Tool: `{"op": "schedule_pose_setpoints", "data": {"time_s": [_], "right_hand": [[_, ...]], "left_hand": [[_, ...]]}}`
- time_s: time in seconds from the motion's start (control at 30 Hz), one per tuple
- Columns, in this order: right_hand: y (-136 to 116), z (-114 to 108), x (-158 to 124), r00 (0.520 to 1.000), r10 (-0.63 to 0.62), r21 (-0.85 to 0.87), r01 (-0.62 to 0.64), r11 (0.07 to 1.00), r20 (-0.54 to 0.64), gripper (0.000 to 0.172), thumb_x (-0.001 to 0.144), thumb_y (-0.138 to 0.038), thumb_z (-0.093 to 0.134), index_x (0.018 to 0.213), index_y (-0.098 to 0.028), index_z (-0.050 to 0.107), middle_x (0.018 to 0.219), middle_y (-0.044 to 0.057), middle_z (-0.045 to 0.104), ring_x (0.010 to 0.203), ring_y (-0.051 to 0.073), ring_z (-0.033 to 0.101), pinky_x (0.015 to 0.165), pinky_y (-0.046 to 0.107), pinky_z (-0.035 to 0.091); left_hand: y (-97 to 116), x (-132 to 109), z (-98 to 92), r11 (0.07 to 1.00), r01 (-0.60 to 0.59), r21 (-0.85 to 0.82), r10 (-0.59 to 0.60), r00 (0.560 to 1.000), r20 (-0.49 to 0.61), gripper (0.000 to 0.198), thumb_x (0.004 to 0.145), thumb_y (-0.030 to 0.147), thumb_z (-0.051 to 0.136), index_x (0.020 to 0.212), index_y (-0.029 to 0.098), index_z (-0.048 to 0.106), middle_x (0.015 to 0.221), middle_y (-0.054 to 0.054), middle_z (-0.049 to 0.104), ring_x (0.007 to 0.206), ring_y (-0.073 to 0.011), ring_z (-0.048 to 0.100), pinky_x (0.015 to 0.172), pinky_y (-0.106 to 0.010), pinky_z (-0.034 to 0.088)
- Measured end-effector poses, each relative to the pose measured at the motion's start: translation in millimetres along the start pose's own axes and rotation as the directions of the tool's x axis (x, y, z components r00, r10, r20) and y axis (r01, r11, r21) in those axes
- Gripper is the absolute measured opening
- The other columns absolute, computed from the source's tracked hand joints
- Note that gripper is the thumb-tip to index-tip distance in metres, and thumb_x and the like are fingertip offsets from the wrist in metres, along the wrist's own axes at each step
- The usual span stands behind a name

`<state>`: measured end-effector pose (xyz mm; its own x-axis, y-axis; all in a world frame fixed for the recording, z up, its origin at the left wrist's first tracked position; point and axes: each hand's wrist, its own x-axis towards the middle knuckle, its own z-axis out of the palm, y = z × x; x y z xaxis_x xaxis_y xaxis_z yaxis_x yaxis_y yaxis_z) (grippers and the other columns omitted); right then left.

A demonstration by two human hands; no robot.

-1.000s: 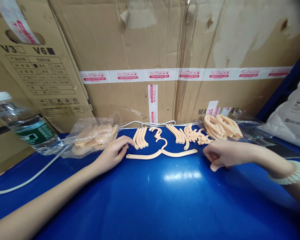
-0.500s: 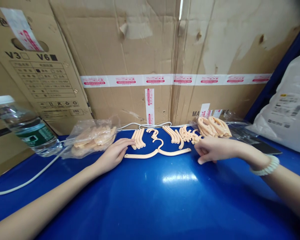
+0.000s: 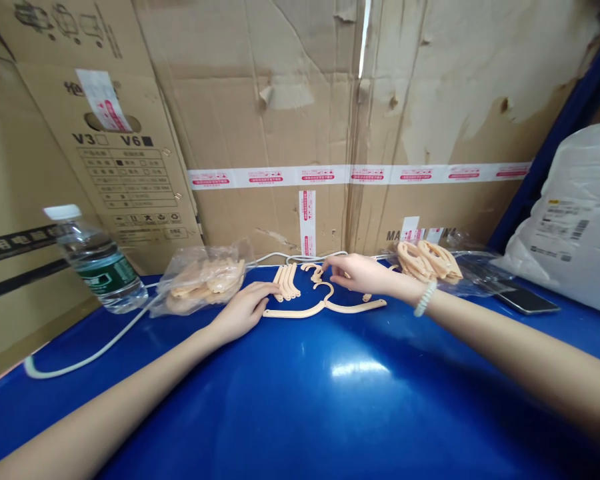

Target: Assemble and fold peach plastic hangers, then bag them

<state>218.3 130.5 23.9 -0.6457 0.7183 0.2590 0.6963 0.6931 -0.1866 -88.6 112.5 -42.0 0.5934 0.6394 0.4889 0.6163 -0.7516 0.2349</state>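
Note:
A peach plastic hanger (image 3: 347,307) lies flat on the blue table (image 3: 330,400) near its back edge. My left hand (image 3: 245,310) rests flat on the table, fingers apart, its fingertips touching the hanger's left end. Just behind them lies a row of curved peach arm pieces (image 3: 286,281). My right hand (image 3: 360,273) reaches across above the hanger, fingers stretched toward small peach hook pieces (image 3: 311,268) and holding nothing that I can see. It covers more loose peach pieces. A pale bead bracelet (image 3: 424,298) is on that wrist.
A clear bag of peach parts (image 3: 205,283) lies at the left, another (image 3: 430,260) at the right. A water bottle (image 3: 97,263) stands far left beside a white cable (image 3: 95,347). A phone (image 3: 525,301) and a white plastic sack (image 3: 575,213) sit right. Cardboard boxes (image 3: 280,120) wall the back.
My right hand has moved left from beside the hanger's right end, across the loose pieces, to the hook pieces. My left hand has stayed at the hanger's left end. The view has shifted.

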Motion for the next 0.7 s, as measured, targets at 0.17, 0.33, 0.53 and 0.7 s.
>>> {"op": "schedule_pose_setpoints", "data": {"time_s": [0.17,0.33,0.53,0.7], "right_hand": [[5.2,11.2,32.9,0.996,-0.046,0.022,0.045,0.999,0.08,0.036,0.087,-0.02,0.065,0.123,-0.021,0.063,0.096,0.007,0.075,0.083,0.022,0.068,0.068,0.027,0.043],[9.7,19.3,44.0,0.997,-0.016,0.157,0.004,0.988,0.074,0.017,0.084,-0.009,0.062,0.092,-0.019,0.074,0.077,0.003,0.075,0.061,0.016,0.067,0.065,0.026,0.046],[16.8,21.7,33.7,0.992,0.106,0.493,-0.059,0.868,-0.068,0.013,0.092,-0.022,0.055,0.1,-0.018,0.065,0.086,0.004,0.075,0.056,0.014,0.069,0.054,0.023,0.051],[0.2,12.9,2.1,0.966,0.218,0.746,-0.042,0.664,-0.14,0.025,0.094,-0.039,0.053,0.108,-0.019,0.053,0.097,0.009,0.074,0.067,0.016,0.074,0.055,0.025,0.058]], "left_hand": [[-2.1,0.4,-1.3,1.0,-0.012,-0.012,0.011,1.0,-0.009,0.03,0.094,0.013,0.042,0.109,0.021,0.067,0.112,-0.009,0.069,0.107,-0.0235,0.062,0.097,-0.043,0.05],[-2.9,2.6,-1.5,0.999,-0.012,-0.044,0.011,1.0,-0.012,0.023,0.096,0.019,0.046,0.097,0.021,0.069,0.109,-0.008,0.069,0.103,-0.0235,0.062,0.094,-0.041,0.049],[3.5,2.5,-3.4,0.994,0.01,-0.11,-0.018,0.997,-0.074,0.022,0.096,0.022,0.046,0.087,0.021,0.065,0.1,-0.006,0.071,0.096,-0.0232,0.064,0.088,-0.039,0.05],[13.2,6.0,-12.9,0.982,0.034,-0.185,-0.08,0.966,-0.247,0.023,0.097,0.02,0.042,0.091,0.019,0.064,0.106,-0.01,0.067,0.107,-0.0259,0.062,0.093,-0.044,0.049]]}}
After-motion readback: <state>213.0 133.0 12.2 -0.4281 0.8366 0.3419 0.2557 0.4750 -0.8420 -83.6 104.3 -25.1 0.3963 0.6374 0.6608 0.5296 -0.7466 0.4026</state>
